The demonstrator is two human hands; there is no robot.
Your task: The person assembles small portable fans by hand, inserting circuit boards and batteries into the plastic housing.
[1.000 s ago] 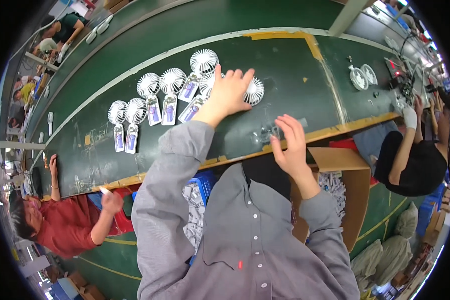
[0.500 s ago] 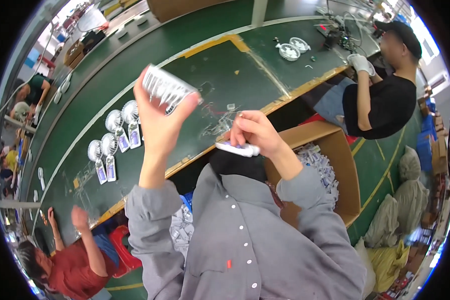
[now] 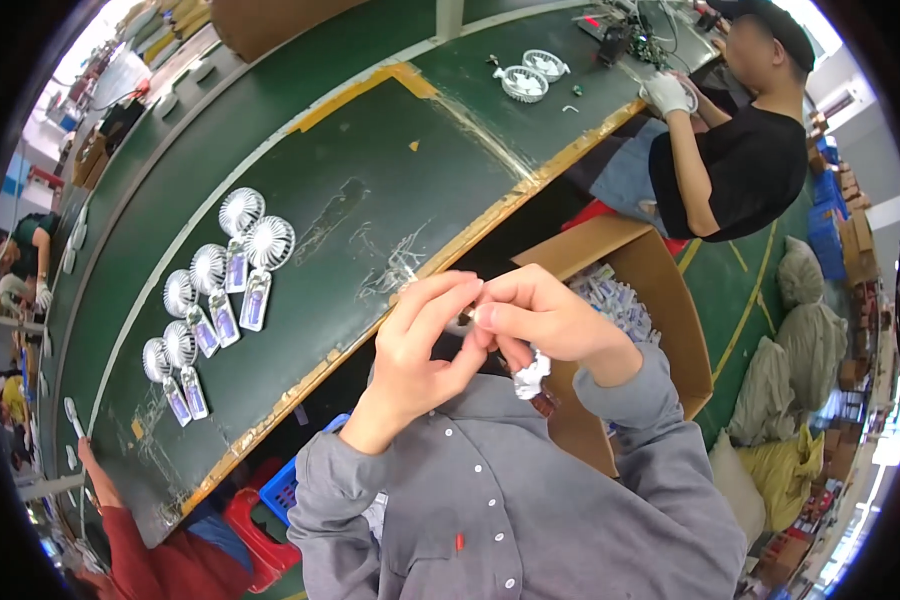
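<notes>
My two hands meet in front of my chest, just off the table's near edge. My left hand is closed in a pinch, its fingertips against those of the other hand. My right hand is also pinching; a small dark brownish bit shows between the fingertips, too small to name. Just under the right hand is a crumpled silvery-white piece, with something dark reddish-brown below it. Whether the hand holds that piece is unclear. Several white handheld fans with purple-marked handles lie in pairs on the green table.
An open cardboard box of small white packets stands at my right. A blue crate is at my left, below the table edge. A co-worker in black sits at the right beside two fan cages; another person's red sleeve shows lower left.
My left hand no longer holds the white fan head, and the white piece is gone from my right. Both hands have come together. More fans are visible on the table.
</notes>
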